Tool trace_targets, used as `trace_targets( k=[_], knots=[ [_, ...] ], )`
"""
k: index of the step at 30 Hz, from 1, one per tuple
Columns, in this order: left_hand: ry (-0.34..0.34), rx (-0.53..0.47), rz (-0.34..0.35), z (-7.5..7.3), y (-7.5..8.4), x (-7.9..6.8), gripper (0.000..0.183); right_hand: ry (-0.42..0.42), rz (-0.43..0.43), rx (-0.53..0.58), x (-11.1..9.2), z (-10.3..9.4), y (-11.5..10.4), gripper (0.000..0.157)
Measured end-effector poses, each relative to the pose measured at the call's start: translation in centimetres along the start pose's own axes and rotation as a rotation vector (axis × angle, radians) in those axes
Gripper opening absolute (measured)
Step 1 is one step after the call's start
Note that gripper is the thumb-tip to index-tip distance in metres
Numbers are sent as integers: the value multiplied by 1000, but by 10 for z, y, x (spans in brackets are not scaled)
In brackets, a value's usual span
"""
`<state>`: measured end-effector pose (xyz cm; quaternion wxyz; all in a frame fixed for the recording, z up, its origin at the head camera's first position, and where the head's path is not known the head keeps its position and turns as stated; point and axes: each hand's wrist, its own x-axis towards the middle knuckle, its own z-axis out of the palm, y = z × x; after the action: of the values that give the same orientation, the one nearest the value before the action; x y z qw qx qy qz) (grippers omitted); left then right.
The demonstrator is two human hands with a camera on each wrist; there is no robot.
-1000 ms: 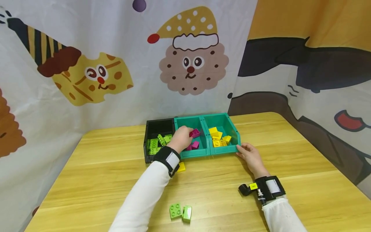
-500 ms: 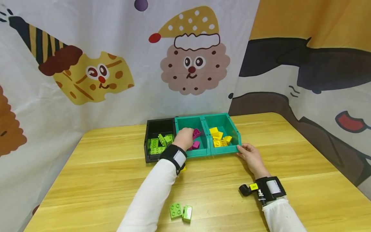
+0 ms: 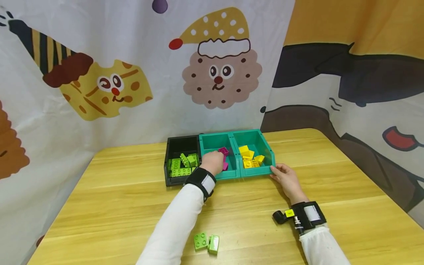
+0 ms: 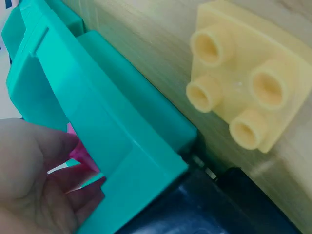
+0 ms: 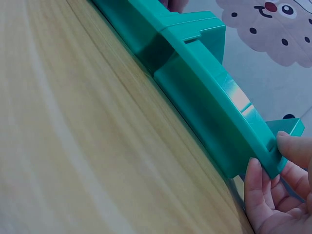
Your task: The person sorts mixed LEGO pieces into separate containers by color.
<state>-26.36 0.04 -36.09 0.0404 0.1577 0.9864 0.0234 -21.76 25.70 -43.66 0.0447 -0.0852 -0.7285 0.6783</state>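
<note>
My left hand (image 3: 212,162) reaches into the middle teal bin (image 3: 216,138). In the left wrist view its thumb and fingers pinch a magenta toy brick (image 4: 82,153), partly hidden by the bin's front wall. Another magenta brick (image 3: 223,151) shows just beyond the knuckles in the head view. At the right end of the row, my right hand (image 3: 287,179) grips the front corner of the right teal bin (image 3: 253,138), thumb on top and fingers below, as the right wrist view shows. Several yellow bricks (image 3: 247,163) lie in that bin.
A black bin (image 3: 182,141) with several green bricks (image 3: 181,172) adjoins the teal bins on the left. Two green bricks (image 3: 200,241) lie near the table's front. A yellow brick (image 4: 243,73) lies before the bins, hidden by the left wrist from the head. A printed curtain (image 3: 149,44) hangs behind.
My left hand has shifted slightly right and lower within the middle bin, and its wrist now covers the yellow brick on the table. My right hand keeps its place on the bin corner.
</note>
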Motion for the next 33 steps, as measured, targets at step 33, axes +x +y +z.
trace_targets(
  k=[33],
  knots=[
    [262,-239,346,-21,2,-55,38,-11,-10,9,0,-1,2,26]
  ],
)
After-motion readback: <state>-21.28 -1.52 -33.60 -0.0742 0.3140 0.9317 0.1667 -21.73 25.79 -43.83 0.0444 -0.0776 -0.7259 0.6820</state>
